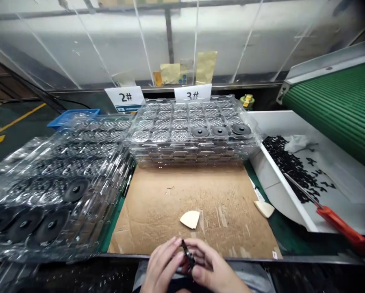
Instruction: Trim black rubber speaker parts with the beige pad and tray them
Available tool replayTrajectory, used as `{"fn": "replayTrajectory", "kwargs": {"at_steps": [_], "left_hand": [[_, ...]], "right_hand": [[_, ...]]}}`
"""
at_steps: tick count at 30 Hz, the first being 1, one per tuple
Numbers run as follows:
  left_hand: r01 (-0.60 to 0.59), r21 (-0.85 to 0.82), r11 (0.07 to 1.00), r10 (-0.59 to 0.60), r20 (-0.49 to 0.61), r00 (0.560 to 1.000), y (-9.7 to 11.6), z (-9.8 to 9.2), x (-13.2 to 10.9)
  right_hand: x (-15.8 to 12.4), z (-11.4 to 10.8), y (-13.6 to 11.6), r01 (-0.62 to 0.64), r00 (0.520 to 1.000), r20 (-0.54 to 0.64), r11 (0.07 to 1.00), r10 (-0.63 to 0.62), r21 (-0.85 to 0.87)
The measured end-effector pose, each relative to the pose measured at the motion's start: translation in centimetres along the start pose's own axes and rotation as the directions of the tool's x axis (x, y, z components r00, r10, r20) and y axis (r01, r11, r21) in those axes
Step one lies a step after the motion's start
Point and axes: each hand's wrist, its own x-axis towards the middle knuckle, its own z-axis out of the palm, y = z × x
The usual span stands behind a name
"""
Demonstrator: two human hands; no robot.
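Note:
At the bottom of the view, my left hand [161,265] and my right hand [212,266] meet over the table's front edge. Between their fingers is a small black plastic part [188,254], partly hidden by them. Just beyond the hands, a cream wedge-shaped piece [190,219] lies on a brown cardboard sheet [158,211]. A second cream wedge [264,208] rests further right, at the cardboard's edge. Neither wedge touches my hands.
Stacks of clear blister trays [191,152] with black discs [219,131] stand ahead, and more [54,191] fill the left. A white bin [280,191] to the right holds loose black parts and a red-handled tool [341,227]. A green conveyor belt [337,110] runs beyond it.

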Motion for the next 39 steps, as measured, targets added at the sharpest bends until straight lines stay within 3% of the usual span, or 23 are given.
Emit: {"fn": "replayTrajectory", "kwargs": {"at_steps": [3,7,13,15,17,19,21,24,26,28,30,32,34,35,37,39], "left_hand": [[-0.067,-0.038,0.997,0.072,0.145,0.987,-0.3,1.3,1.9],[-0.023,-0.083,0.996,0.04,0.205,0.978,-0.8,2.2,2.8],[0.151,-0.174,0.973,-0.116,0.199,0.973,0.1,2.1,2.9],[0.288,-0.271,0.918,-0.24,0.197,0.95,0.7,1.9,2.9],[0.48,-0.42,0.77,-0.451,0.172,0.876,1.4,1.8,3.0],[0.598,-0.561,0.572,-0.636,0.155,0.756,1.9,1.7,3.1],[0.625,-0.65,0.432,-0.712,0.179,0.679,2.2,1.5,3.4],[0.617,-0.736,0.279,-0.734,0.25,0.631,2.2,1.0,4.0],[0.602,-0.772,0.203,-0.741,0.281,0.61,2.2,0.7,4.4],[0.591,-0.791,0.154,-0.751,0.295,0.59,2.4,0.5,4.8],[0.605,-0.79,0.101,-0.753,0.337,0.566,2.7,0.4,5.0],[0.617,-0.786,0.036,-0.743,0.392,0.542,2.9,0.2,5.1],[0.617,-0.787,-0.005,-0.733,0.423,0.532,2.9,0.0,5.1],[0.611,-0.792,-0.01,-0.727,0.425,0.539,2.8,-0.2,5.0],[0.589,-0.808,-0.002,-0.703,0.42,0.574,2.4,-0.5,4.8],[0.564,-0.826,-0.001,-0.673,0.417,0.61,1.9,-0.8,4.6]], "right_hand": [[-0.2,-0.7,0.3,0.012,1.0,-0.015,0.996,-0.011,0.083],[-0.3,-1.3,0.4,-0.006,0.995,-0.098,0.994,0.017,0.106],[0.2,-0.8,0.1,-0.011,0.979,-0.204,0.999,0.001,-0.044],[0.3,-0.4,-0.4,-0.009,0.973,-0.232,0.994,-0.017,-0.11],[0.4,-0.1,-0.9,-0.009,0.973,-0.23,0.992,-0.021,-0.126],[0.4,0.1,-1.3,-0.006,0.977,-0.211,0.994,-0.016,-0.105],[0.3,0.1,-1.5,-0.011,0.983,-0.181,0.995,-0.007,-0.095],[-0.1,0.1,-1.7,-0.012,0.981,-0.193,0.974,-0.032,-0.227],[-0.3,0.0,-2.1,0.035,0.949,-0.271,0.905,-0.164,-0.424],[-0.4,0.1,-2.8,0.125,0.889,-0.259,0.744,-0.378,-0.657],[-0.2,0.4,-3.5,0.239,0.849,-0.076,0.508,-0.524,-0.828],[0.2,0.8,-3.8,0.369,0.819,0.154,0.302,-0.552,-0.879],[0.3,1.0,-3.4,0.469,0.773,0.301,0.184,-0.558,-0.864],[0.2,1.0,-3.1,0.492,0.752,0.323,0.163,-0.575,-0.855],[-0.4,0.7,-2.3,0.471,0.734,0.26,0.194,-0.628,-0.861],[-1.1,-0.1,-1.6,0.352,0.746,0.048,0.332,-0.664,-0.875]]}}
